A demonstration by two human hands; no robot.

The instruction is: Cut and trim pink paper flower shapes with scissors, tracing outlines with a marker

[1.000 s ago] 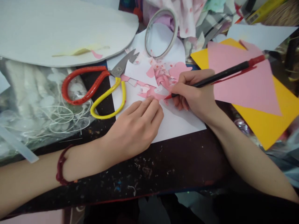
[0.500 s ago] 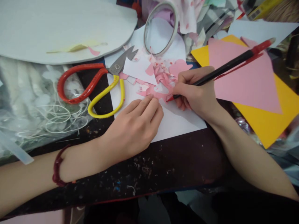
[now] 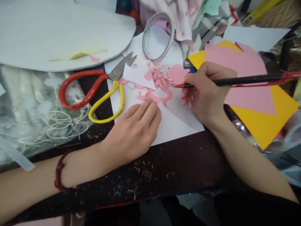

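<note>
- Pen (image 3: pixel 252 80) is gripped by the right hand (image 3: pixel 207 94); fingers clamped around the dark barrel near the red tip, thumb and index together.
- Pen lies nearly level in view, tip pointed left, far end over the pink sheet (image 3: pixel 251 100). Tip is seen just beside the flower-like pink cut-out (image 3: pixel 178 72); contact cannot be told.
- Left hand (image 3: pixel 134 128) is laid palm down, fingers together, fingertips rested at the lower edge of the curved pink piece (image 3: pixel 167 98). Whether paper is pinched under them cannot be told.
- Curved pink piece is located on the white sheet (image 3: pixel 178 124), between the two hands, among other pink scraps.
- White scrap (image 3: pixel 135 75) is lapped over those scraps, behind the left hand.
- Scissors (image 3: pixel 115 74), one red handle and one yellow, are set left of the scraps, blades slightly parted, partly over the white sheet.
- Tape roll (image 3: pixel 171 34) is stood on the far part of the white sheet.
- Yellow sheet (image 3: pixel 261 128) is covered in part by the pink sheet, right of the right hand.
- Dark red bracelet (image 3: pixel 60 174) is worn on the left wrist.
- Dark table (image 3: pixel 185 160) is littered with small bits.
</note>
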